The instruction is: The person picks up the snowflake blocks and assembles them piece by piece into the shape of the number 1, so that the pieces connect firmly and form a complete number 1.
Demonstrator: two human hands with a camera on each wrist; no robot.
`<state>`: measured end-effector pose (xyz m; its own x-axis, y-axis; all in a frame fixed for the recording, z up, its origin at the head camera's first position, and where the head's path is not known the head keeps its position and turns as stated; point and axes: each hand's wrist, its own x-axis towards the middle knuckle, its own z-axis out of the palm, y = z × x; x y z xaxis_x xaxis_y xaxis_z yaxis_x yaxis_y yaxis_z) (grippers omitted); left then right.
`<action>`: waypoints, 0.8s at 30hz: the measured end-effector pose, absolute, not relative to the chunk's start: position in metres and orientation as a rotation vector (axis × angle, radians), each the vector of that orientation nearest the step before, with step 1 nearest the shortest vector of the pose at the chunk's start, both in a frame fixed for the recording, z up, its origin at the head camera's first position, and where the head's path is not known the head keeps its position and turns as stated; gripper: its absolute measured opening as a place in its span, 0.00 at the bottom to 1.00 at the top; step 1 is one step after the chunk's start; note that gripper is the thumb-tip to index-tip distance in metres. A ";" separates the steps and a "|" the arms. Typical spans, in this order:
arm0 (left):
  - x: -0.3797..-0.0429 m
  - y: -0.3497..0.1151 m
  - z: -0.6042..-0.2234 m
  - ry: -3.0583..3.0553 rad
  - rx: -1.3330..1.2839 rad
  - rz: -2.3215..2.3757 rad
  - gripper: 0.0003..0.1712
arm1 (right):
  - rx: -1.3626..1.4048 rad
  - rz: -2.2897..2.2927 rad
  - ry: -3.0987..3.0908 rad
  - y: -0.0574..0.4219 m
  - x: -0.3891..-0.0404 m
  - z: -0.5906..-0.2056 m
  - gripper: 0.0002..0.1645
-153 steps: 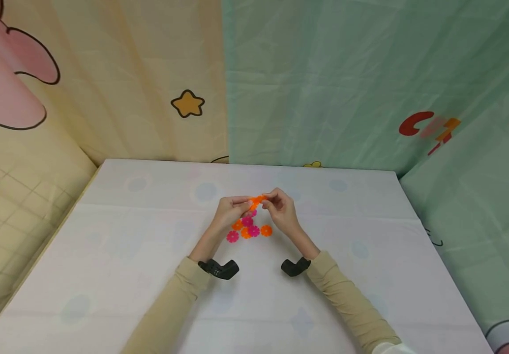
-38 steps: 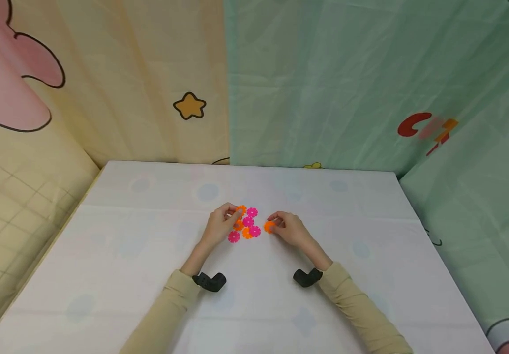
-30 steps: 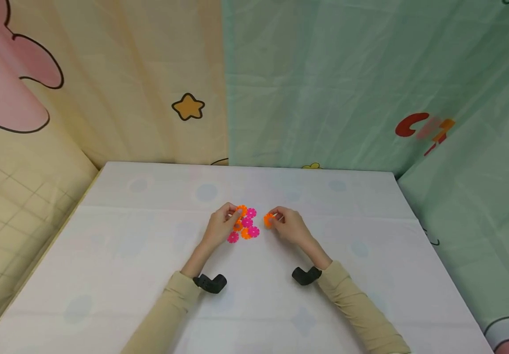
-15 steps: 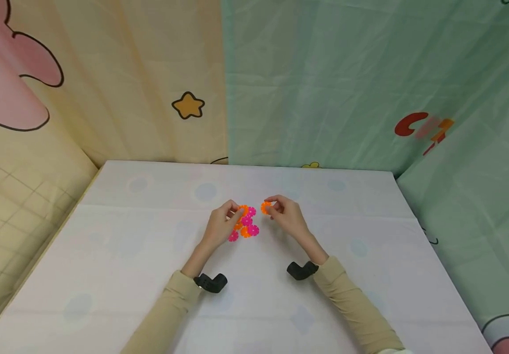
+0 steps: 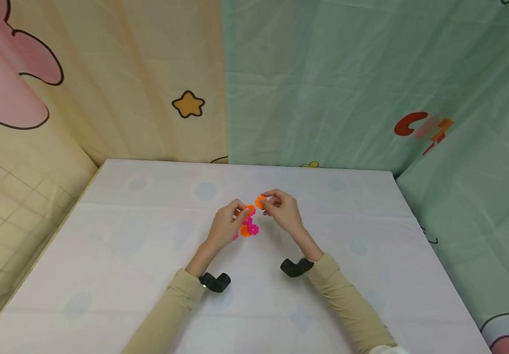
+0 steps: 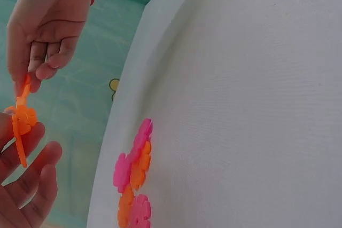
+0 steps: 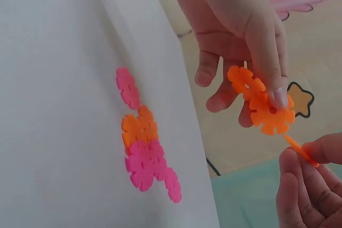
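Observation:
My left hand (image 5: 226, 225) pinches a joined pair of orange notched plastic discs (image 7: 272, 113), flower-shaped building pieces, by thumb and fingers. The two discs stand at an angle to each other in the right wrist view. Another orange disc (image 5: 260, 201) is pinched at its edge by my right hand (image 5: 283, 210), just right of the pair and a little higher. In the right wrist view this disc's tip comes close under the pair. Below the hands lie pink discs (image 7: 143, 166) and orange discs (image 7: 140, 129) on the table, partly hidden by my left hand in the head view.
A white cloth with pale spots covers the table (image 5: 148, 275). Behind its far edge hang patterned curtains, a yellow one (image 5: 148, 73) and a green one (image 5: 316, 88). Each wrist wears a black camera mount (image 5: 216, 282).
The loose orange disc right of the pile was picked up by my right hand, which has since risen and moved left. My left hand, keeping the orange pair, has shifted slightly right.

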<state>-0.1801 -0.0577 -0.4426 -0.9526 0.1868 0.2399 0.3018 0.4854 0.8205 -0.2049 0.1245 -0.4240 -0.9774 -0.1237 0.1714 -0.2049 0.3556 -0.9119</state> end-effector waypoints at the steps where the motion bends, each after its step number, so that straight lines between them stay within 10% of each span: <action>1: -0.180 -0.057 -0.442 -2.603 -0.430 -1.467 0.07 | 0.308 1.723 -2.520 0.124 -0.205 -0.424 0.13; 24: -0.184 -0.047 -0.446 -2.525 -0.424 -1.281 0.06 | 0.219 1.799 -2.399 0.106 -0.203 -0.420 0.11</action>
<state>-0.1839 -0.0470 -0.4457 -0.9185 0.1329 0.3725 0.3791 0.5642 0.7335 -0.2029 0.1058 -0.4196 -0.9804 -0.0353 0.1941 -0.1962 0.2765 -0.9408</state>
